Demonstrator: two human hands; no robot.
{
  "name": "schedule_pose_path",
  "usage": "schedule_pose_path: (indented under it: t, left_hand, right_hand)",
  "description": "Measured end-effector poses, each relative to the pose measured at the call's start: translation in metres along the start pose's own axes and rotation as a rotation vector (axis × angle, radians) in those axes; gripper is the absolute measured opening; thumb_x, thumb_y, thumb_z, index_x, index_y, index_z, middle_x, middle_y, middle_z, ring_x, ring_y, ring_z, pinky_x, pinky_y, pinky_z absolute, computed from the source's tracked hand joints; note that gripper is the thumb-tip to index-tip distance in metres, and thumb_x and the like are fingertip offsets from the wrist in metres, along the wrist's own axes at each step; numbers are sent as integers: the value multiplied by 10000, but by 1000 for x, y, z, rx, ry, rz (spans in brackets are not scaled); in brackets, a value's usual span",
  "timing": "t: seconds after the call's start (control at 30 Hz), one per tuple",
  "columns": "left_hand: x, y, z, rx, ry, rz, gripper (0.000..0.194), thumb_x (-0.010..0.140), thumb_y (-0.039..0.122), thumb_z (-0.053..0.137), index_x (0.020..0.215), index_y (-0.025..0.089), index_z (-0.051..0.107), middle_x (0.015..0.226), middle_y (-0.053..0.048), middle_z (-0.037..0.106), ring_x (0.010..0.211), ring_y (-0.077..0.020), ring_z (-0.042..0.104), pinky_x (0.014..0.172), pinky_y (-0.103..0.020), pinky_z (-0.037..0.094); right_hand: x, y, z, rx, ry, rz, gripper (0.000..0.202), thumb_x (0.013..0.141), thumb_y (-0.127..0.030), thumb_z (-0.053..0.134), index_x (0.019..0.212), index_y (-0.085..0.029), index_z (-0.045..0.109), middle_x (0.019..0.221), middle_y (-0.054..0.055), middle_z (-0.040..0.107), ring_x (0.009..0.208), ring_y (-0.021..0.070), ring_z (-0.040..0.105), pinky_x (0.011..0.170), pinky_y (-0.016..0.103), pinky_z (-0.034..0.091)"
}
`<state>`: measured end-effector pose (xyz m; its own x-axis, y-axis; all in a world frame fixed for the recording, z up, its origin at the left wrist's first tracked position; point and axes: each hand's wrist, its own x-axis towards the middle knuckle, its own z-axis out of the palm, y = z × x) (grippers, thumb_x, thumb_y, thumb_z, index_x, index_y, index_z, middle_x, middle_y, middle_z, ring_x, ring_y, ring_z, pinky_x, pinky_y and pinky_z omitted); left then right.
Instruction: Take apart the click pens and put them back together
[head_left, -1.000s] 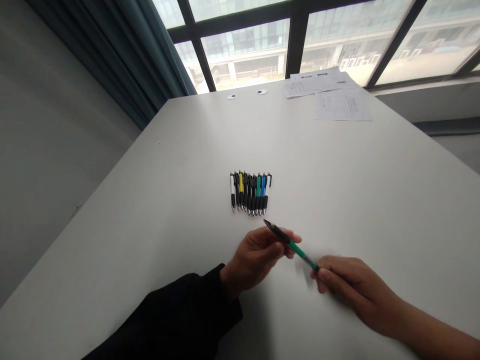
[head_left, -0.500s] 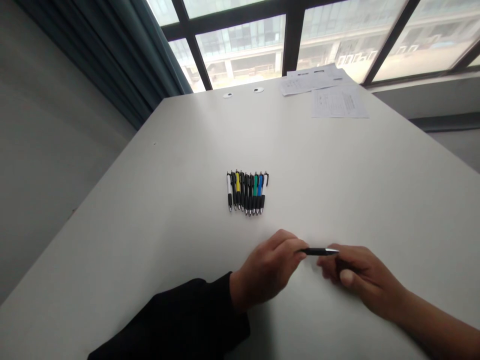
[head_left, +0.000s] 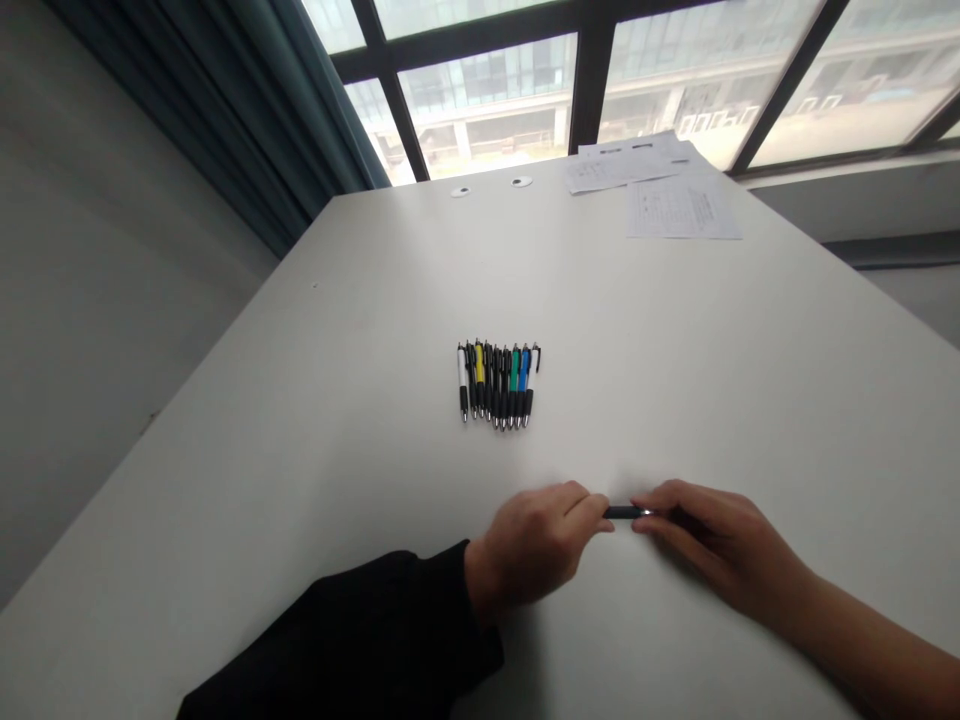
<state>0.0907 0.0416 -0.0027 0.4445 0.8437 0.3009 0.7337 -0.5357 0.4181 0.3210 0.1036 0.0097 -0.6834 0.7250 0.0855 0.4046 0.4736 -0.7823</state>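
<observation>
A black pen [head_left: 622, 512] lies level between my two hands, low over the near part of the table. My left hand [head_left: 536, 540], coming out of a black sleeve, is closed around its left end and hides that part. At the pen's silvery tip, my right hand [head_left: 712, 530] pinches with thumb and fingertips. Farther off, a row of pens [head_left: 499, 388] lies side by side on the table, grips and tips toward me; among them are a yellow pen [head_left: 480, 364], a green pen [head_left: 514, 372], a blue pen [head_left: 523, 370] and white ones at both ends.
The white table [head_left: 360, 400] reaches to the window [head_left: 487, 100]. Printed papers [head_left: 679, 200] lie at its far right, and two small oval fittings [head_left: 521, 182] sit near the far edge. A dark curtain [head_left: 247, 120] hangs at the left.
My right hand's thumb and fingertips have closed on the pen's tip. My left hand has lowered slightly with the pen. The row of pens stays as it was.
</observation>
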Motion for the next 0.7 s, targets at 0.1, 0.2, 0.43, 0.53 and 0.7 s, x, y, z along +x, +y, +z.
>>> schedule_pose_path:
  t: [0.1, 0.2, 0.43, 0.53, 0.7]
  left_hand:
    - [-1, 0, -2, 28, -9, -38, 217, 1034, 266, 458, 997, 161, 644, 809, -49, 681, 702, -164, 631, 604, -254, 493]
    - [0, 1, -6, 22, -20, -56, 196, 1012, 257, 479, 988, 164, 650, 812, -50, 681, 702, -172, 634, 593, -265, 483]
    - [1, 2, -8, -13, -1, -78, 205, 1002, 269, 491, 974, 163, 666, 816, -47, 683, 684, -167, 627, 579, -269, 467]
    - [1, 1, -7, -21, 0, -76, 208, 999, 272, 494, 974, 164, 670, 818, -48, 686, 683, -163, 625, 581, -263, 464]
    - [1, 2, -8, -28, 1, -81, 209, 995, 281, 502, 968, 165, 673, 821, -46, 690, 668, -161, 617, 567, -265, 452]
  right_hand:
    - [1, 1, -2, 42, 10, 65, 176, 957, -354, 619, 1049, -214, 675, 798, 27, 729, 661, 158, 657, 611, 258, 523]
    - [1, 0, -2, 40, -34, 73, 177, 992, -324, 560, 929, -216, 685, 764, 25, 712, 656, 153, 646, 619, 263, 510]
    - [-1, -1, 0, 164, 5, 116, 236, 939, -353, 650, 1134, -229, 602, 715, -12, 637, 555, 129, 567, 492, 230, 457]
    - [1, -3, -3, 78, -35, 111, 150, 972, -344, 591, 971, -216, 669, 702, 5, 657, 602, 142, 598, 557, 251, 480]
    - [1, -3, -3, 123, -1, 2, 127, 966, -301, 594, 919, -212, 673, 801, 44, 686, 688, 163, 638, 625, 272, 516]
